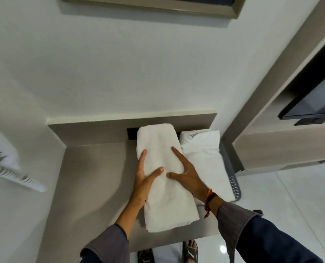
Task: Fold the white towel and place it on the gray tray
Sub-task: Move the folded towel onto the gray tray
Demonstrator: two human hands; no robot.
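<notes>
Nearest, two sandalled feet [190, 249] stand on the glossy floor [290, 215] under the front edge of the worktop [93, 186]. Both forearms come up from the lower edge in grey sleeves; the right wrist wears a red thread [209, 201].

The towel [163, 179] lies folded into a long white strip running away from the person, its near end just short of the worktop's front edge and its far end over a black bar [132, 134] at the back ledge. The left hand [145, 179] is spread open along the towel's left edge, thumb across the top, pressing flat and not closed on it. The right hand [186, 175] lies open, fingers splayed, palm on the towel's right side.

Just right of the towel, the tray [233, 186] shows only its grey perforated rim. It holds a second white folded cloth [205, 154], which covers most of it. Whether the towel overlaps the tray cannot be told.
</notes>
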